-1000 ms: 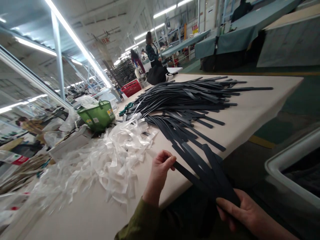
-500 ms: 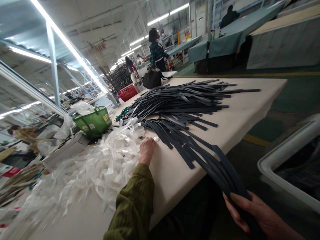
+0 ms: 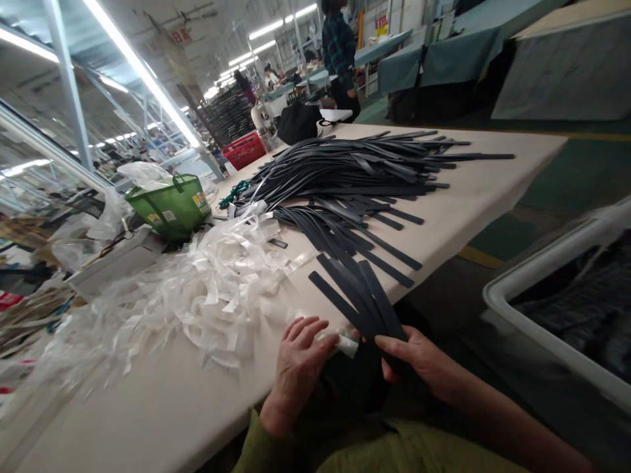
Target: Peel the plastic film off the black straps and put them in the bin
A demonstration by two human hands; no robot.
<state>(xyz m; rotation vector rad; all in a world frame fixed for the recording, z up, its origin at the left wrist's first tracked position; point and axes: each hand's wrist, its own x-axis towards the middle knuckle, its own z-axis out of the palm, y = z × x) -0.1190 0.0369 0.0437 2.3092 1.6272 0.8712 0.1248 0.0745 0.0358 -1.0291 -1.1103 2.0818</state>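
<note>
My right hand [image 3: 426, 361] grips a small bunch of flat dark strips [image 3: 362, 299], whose ends fan out over the table's near edge. Thumb and fingers of my left hand [image 3: 298, 358] close on a crumpled clear plastic strip [image 3: 348, 344], just left of the bunch. Farther up the table lies a large pile of the same dark strips [image 3: 340, 167], many of their ends pointing right. A heap of loose clear plastic strips [image 3: 221, 269] spreads to the left of my hands.
A green bag [image 3: 170, 207] and a red basket [image 3: 244, 151] stand along the table's left side. The pale table [image 3: 473, 187] ends at the right above the floor. A white-rimmed bin [image 3: 552, 335] is at my right. A person in plaid [image 3: 338, 49] stands beyond.
My left hand has come back from the plastic heap toward me, now with a plastic strip. My right hand has drawn the held bunch of dark strips left, away from the pile.
</note>
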